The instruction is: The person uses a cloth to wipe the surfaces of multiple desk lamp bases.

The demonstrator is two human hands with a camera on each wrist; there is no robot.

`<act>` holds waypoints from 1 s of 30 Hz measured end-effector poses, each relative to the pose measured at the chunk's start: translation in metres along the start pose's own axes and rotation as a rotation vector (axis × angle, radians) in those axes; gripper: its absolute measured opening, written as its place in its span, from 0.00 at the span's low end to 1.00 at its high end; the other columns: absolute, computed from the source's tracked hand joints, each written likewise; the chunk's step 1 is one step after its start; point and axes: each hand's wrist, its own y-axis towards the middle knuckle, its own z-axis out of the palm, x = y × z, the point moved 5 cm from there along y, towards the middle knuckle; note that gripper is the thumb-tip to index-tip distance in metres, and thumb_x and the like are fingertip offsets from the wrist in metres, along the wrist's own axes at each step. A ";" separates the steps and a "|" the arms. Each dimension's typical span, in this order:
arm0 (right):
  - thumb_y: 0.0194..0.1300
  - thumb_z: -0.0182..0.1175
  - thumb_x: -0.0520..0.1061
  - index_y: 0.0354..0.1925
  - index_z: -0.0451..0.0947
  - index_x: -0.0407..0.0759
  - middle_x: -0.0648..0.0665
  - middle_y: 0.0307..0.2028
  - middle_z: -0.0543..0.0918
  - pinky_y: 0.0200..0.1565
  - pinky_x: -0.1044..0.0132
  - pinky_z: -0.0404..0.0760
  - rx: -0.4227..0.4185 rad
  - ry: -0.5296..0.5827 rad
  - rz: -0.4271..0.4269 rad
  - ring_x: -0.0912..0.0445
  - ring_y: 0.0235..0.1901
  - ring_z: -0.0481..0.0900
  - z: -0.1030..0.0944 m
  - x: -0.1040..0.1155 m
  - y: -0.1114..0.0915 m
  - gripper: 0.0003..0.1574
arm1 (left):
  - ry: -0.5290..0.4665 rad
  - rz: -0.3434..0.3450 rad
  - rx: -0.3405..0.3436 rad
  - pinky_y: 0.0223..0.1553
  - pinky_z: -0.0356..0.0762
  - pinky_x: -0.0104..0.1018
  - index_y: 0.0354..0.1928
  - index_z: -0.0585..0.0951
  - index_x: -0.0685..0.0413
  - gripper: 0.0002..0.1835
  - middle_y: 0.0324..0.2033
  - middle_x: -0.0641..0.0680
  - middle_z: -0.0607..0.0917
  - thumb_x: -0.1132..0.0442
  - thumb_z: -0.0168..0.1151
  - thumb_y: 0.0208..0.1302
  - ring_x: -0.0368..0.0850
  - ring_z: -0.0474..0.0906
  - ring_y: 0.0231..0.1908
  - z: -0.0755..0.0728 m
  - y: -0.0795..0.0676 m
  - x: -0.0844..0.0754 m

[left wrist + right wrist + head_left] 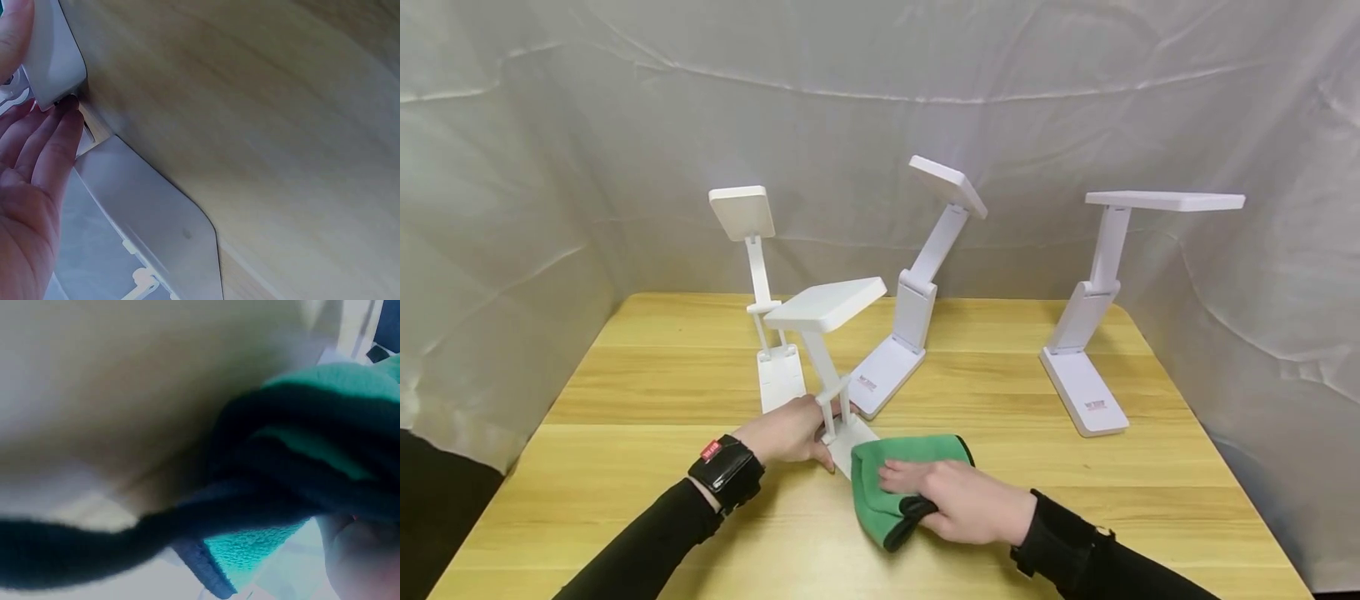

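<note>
A white folding desk lamp (827, 306) stands at the front, its flat head raised over a hinged arm. My left hand (790, 429) grips its base near the hinge, thumb on the near side and fingers on the far side. In the left wrist view the fingers (47, 159) touch the edge of that base (56, 56). A green cloth (868, 492) with black edging covers the near end of the base. My right hand (970, 500) holds the folded cloth, fingers over its top. Close up, the cloth (256, 544) looks fluffy; it hides most of that hand.
Behind stand three more white desk lamps: one at the left (782, 379), one in the middle (883, 375) and one at the right (1086, 392). All are on a wooden table (647, 400). A grey-white sheet (850, 108) encloses the back and sides.
</note>
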 end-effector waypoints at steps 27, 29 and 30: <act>0.57 0.58 0.38 0.65 0.67 0.41 0.42 0.65 0.67 0.63 0.52 0.66 0.012 -0.038 0.049 0.51 0.66 0.61 -0.008 -0.004 0.024 0.35 | 0.007 0.022 -0.028 0.29 0.75 0.30 0.52 0.76 0.51 0.36 0.27 0.41 0.78 0.48 0.76 0.36 0.37 0.71 0.26 0.000 0.000 0.001; 0.57 0.58 0.39 0.64 0.67 0.40 0.41 0.65 0.67 0.63 0.54 0.66 0.014 -0.066 0.053 0.51 0.66 0.61 -0.008 -0.004 0.034 0.35 | 0.011 0.034 -0.030 0.30 0.75 0.30 0.52 0.76 0.49 0.35 0.27 0.41 0.77 0.46 0.75 0.38 0.37 0.72 0.27 0.000 0.000 0.000; 0.57 0.59 0.39 0.64 0.67 0.40 0.41 0.65 0.68 0.63 0.54 0.66 0.012 -0.092 0.047 0.50 0.66 0.61 -0.008 -0.004 0.038 0.35 | 0.012 0.039 -0.032 0.31 0.76 0.31 0.52 0.76 0.48 0.35 0.27 0.41 0.78 0.46 0.75 0.39 0.37 0.72 0.27 0.000 0.000 0.000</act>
